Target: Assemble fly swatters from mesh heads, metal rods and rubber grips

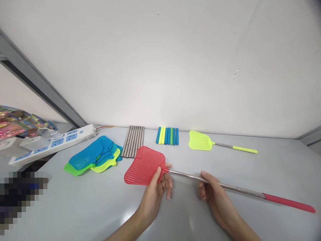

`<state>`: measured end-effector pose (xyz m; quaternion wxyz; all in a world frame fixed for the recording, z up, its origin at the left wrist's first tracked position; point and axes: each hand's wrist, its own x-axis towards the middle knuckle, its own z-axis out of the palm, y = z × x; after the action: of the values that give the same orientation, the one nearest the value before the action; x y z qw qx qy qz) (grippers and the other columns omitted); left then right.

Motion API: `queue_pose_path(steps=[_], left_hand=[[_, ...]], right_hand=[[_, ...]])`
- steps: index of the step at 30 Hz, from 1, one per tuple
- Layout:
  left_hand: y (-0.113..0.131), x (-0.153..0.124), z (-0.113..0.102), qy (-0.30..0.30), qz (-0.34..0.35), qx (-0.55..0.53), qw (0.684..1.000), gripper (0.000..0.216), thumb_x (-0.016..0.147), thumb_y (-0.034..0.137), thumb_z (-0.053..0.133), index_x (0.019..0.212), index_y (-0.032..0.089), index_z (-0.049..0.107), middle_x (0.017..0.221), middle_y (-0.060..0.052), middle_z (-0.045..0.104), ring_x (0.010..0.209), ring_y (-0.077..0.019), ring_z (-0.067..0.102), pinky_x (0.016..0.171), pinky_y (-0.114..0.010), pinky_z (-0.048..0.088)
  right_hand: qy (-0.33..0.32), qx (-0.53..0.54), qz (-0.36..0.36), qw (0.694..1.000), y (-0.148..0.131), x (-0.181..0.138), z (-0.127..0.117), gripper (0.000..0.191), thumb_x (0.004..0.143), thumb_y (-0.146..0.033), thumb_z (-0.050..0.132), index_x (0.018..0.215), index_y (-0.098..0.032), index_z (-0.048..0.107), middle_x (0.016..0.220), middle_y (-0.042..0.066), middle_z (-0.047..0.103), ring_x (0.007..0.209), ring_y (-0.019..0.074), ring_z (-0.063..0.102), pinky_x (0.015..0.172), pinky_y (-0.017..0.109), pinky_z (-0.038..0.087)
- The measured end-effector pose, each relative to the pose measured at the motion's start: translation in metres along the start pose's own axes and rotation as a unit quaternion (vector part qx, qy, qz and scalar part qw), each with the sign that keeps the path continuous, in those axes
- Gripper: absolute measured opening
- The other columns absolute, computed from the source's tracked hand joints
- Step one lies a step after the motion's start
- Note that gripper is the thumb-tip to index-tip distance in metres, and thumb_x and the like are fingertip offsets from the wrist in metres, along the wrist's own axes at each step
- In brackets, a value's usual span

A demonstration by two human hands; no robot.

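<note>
A red fly swatter with a drawn-out metal rod and a red grip is held across the front of the table. My left hand pinches it at the neck, thumb on top near the red mesh head. Farther along, my right hand closes round the middle of the rod, its thumb over the metal. The red grip sticks out to the right beyond it. Behind lies a yellow fly swatter with its rod pushed in. Several metal rods and coloured handle grips lie in rows.
Blue, green and yellow swatter heads are piled at the left. Beyond them a white power strip with plugs runs along the table edge, near colourful plastic packages. A white wall closes off the back of the grey table.
</note>
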<state>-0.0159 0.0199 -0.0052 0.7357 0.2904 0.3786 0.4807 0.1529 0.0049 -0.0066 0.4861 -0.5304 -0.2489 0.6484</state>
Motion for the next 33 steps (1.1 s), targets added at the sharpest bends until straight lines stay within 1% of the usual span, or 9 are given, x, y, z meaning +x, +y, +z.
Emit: queue_pose_path(steps=[3,6,10,13,17,22,24,27,33], left_hand=[[-0.0006,-0.0005,0.0006,0.008,0.003,-0.002,1.0,0.035,0.085,0.038,0.029,0.102,0.017,0.051,0.058,0.002,0.046,0.046,-0.0086,0.039,0.051,-0.024,0.035],[-0.0008,-0.0016,0.0018,0.005,0.007,0.002,1.0,0.034,0.085,0.037,0.03,0.101,0.017,0.052,0.056,0.002,0.045,0.047,-0.0088,0.039,0.051,-0.024,0.034],[-0.0013,-0.0033,0.0024,-0.024,-0.016,0.025,0.999,0.034,0.085,0.037,0.03,0.098,0.017,0.053,0.055,0.002,0.046,0.046,-0.0095,0.04,0.05,-0.023,0.033],[-0.0042,-0.0042,0.002,-0.047,-0.008,0.057,0.997,0.035,0.085,0.038,0.028,0.082,0.016,0.056,0.054,0.001,0.047,0.046,-0.0101,0.04,0.049,-0.024,0.032],[-0.0089,-0.0058,0.0018,-0.038,0.028,0.105,0.993,0.041,0.085,0.036,0.028,0.056,0.015,0.05,0.052,0.0,0.047,0.046,-0.0096,0.041,0.051,-0.024,0.033],[-0.0088,-0.0063,0.0021,-0.019,0.023,0.09,0.995,0.034,0.086,0.036,0.027,0.081,0.016,0.053,0.052,0.002,0.047,0.044,-0.0102,0.041,0.049,-0.024,0.033],[-0.0083,-0.0058,0.0023,-0.016,0.019,0.086,0.996,0.033,0.085,0.036,0.028,0.084,0.015,0.053,0.052,0.001,0.047,0.045,-0.0105,0.041,0.048,-0.024,0.034],[-0.0087,-0.0051,0.0024,-0.013,0.025,0.092,0.995,0.032,0.085,0.035,0.029,0.081,0.016,0.054,0.052,0.002,0.047,0.045,-0.01,0.041,0.047,-0.023,0.033],[-0.0095,-0.0046,0.0014,-0.001,0.037,0.126,0.991,0.039,0.085,0.034,0.032,0.055,0.016,0.049,0.054,0.0,0.048,0.048,-0.0098,0.042,0.054,-0.024,0.035]], right_hand=[[-0.005,-0.003,-0.018,1.0,0.0001,-0.0003,-0.0005,0.038,0.077,-0.043,0.042,0.051,-0.016,0.048,0.043,-0.002,0.04,0.043,0.0097,0.034,0.045,0.023,0.028],[-0.001,-0.044,-0.068,0.997,0.0009,-0.001,-0.0013,0.044,0.079,-0.042,0.039,0.046,-0.015,0.049,0.041,0.0,0.039,0.043,0.0098,0.036,0.046,0.024,0.027],[-0.006,-0.059,-0.092,0.994,0.003,-0.0001,-0.002,0.047,0.08,-0.042,0.035,0.046,-0.014,0.052,0.043,0.001,0.042,0.044,0.0106,0.038,0.046,0.024,0.029],[-0.014,-0.03,-0.079,0.996,0.0037,0.0016,-0.0021,0.045,0.08,-0.043,0.034,0.049,-0.015,0.052,0.045,0.001,0.043,0.044,0.0113,0.038,0.045,0.025,0.029],[-0.011,-0.022,-0.067,0.997,0.003,0.002,-0.0028,0.043,0.078,-0.044,0.036,0.05,-0.015,0.051,0.045,0.0,0.043,0.045,0.0112,0.037,0.046,0.024,0.029],[-0.008,-0.025,-0.059,0.998,0.0036,0.0005,-0.0044,0.041,0.079,-0.042,0.035,0.051,-0.016,0.05,0.048,0.001,0.044,0.046,0.0113,0.036,0.047,0.024,0.029],[-0.001,-0.022,-0.055,0.998,0.0031,-0.0001,-0.0041,0.04,0.079,-0.041,0.036,0.051,-0.016,0.05,0.047,0.0,0.043,0.046,0.0112,0.036,0.047,0.024,0.028],[0.022,-0.005,-0.046,0.999,0.0007,-0.0004,-0.0028,0.038,0.078,-0.039,0.039,0.05,-0.016,0.05,0.046,0.0,0.04,0.046,0.0109,0.034,0.047,0.024,0.028],[0.03,0.011,-0.044,0.999,-0.0029,0.0008,-0.0025,0.037,0.076,-0.037,0.043,0.048,-0.015,0.053,0.042,-0.001,0.037,0.046,0.0107,0.033,0.05,0.024,0.028]])
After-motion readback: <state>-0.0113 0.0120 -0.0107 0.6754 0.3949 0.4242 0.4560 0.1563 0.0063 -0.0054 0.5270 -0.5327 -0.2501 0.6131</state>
